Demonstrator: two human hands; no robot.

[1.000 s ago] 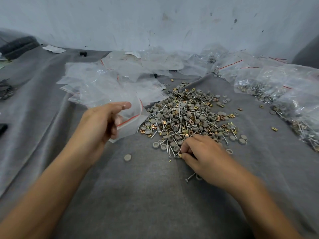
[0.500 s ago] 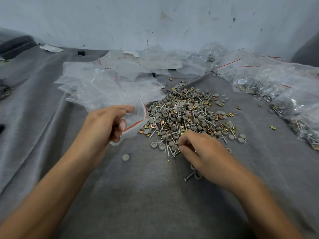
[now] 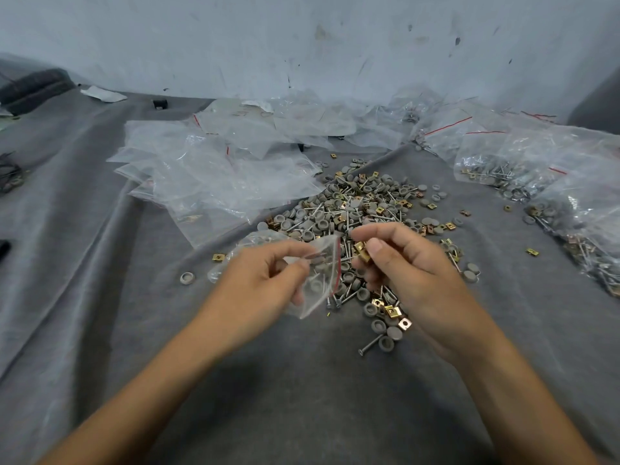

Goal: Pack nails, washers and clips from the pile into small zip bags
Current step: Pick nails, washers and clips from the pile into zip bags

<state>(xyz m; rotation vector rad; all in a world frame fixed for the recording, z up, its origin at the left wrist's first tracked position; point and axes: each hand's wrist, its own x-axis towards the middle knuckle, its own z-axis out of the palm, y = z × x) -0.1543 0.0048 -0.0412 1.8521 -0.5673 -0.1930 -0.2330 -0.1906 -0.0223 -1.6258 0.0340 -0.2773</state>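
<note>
Over in the upper left of the frame sits our heap of empty bags (image 3: 214, 172), spread on the grey cloth (image 3: 84, 263), so spares are close by. The step in hand looks like dropping clips into the small zip bag (image 3: 322, 275), which is in the middle of the frame, lifted just above the near edge of the pile (image 3: 352, 203). To do it well, we'd say pull the bag's mouth properly open first. Right now the red zip edge faces the clips, but the opening looks pretty slack, and thin plastic likes to fold shut. Keep it over the pile too, so anything that slips lands back with the rest instead of rolling off across the cloth.

Grip-wise: our left hand (image 3: 258, 286) has thumb and fingers curled, pinching the bag near its top, with the rest hanging loose below. Our right hand (image 3: 412, 273), just beside the bag's mouth but not touching it, is mostly closed, with thumb and fingertips nipping a couple of brass clips (image 3: 362, 251). We can't tell if there's more tucked in the palm. Filled bags (image 3: 553, 169) are stacked along the right side.
</note>
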